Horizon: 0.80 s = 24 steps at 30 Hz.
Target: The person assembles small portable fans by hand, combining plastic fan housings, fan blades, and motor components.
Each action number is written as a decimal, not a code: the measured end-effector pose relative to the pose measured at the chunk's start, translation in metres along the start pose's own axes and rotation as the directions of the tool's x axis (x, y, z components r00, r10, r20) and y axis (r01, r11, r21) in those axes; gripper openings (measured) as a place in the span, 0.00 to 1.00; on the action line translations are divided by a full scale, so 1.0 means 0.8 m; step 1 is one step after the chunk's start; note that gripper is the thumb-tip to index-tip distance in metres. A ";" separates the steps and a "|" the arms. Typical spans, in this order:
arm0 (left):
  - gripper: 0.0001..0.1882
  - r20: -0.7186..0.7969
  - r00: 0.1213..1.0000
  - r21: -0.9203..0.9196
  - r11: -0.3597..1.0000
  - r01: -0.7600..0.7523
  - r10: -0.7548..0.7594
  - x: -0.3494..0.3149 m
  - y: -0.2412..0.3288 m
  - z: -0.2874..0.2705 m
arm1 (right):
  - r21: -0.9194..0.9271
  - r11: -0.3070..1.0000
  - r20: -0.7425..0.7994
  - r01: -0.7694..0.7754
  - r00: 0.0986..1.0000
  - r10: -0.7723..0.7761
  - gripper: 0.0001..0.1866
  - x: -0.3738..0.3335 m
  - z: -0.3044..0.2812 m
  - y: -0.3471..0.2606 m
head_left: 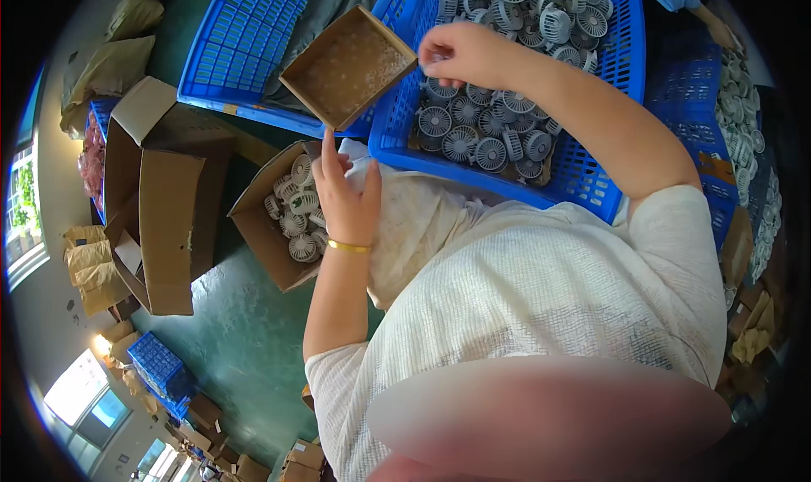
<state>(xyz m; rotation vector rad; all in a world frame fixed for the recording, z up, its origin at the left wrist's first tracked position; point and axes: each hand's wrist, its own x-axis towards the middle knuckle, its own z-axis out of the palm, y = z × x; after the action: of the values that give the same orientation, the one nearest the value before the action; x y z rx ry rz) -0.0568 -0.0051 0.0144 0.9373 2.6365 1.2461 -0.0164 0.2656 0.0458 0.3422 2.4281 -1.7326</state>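
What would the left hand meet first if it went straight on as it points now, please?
The left hand would likely meet the near corner of the shallow cardboard tray; depth makes present contact unclear.

On my feed I count two bare hands at work: one left hand [345, 199] and one right hand [473, 55], with one yellow bracelet [348, 246] between them. I get one shallow cardboard tray [342, 72] and two open cardboard cartons nearby, a larger one [169, 228] and a smaller one [258, 233]. I make it three large blue crates close by, left [241, 38], middle [490, 172] and right [688, 114]. Small caged fans [490, 154] run to dozens; I see at least six in the smaller carton.
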 end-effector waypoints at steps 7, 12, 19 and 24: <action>0.19 -0.116 0.960 0.466 0.867 -0.174 0.255 0.070 -0.016 0.012 | -0.566 0.775 -0.044 0.281 0.928 -0.369 0.11 0.103 0.064 -0.011; 0.07 -0.109 0.938 0.472 0.847 -0.244 0.330 0.076 -0.031 0.017 | -0.574 0.755 -0.111 0.316 0.884 -0.454 0.09 0.097 0.058 -0.020; 0.06 -0.072 0.946 0.476 0.844 -0.247 0.318 0.080 -0.025 0.009 | -0.365 0.915 -0.558 -0.171 0.827 -0.068 0.09 0.011 -0.041 0.133; 0.10 -0.060 0.959 0.472 0.855 -0.217 0.277 0.074 -0.018 0.010 | -0.595 0.411 0.032 -0.691 0.491 0.870 0.28 -0.086 0.005 0.344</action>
<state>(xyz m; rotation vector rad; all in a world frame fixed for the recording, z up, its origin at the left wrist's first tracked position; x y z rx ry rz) -0.1095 0.0265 0.0096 1.3420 3.0652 0.7296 0.1224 0.3403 -0.1903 0.8701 1.8128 -0.5998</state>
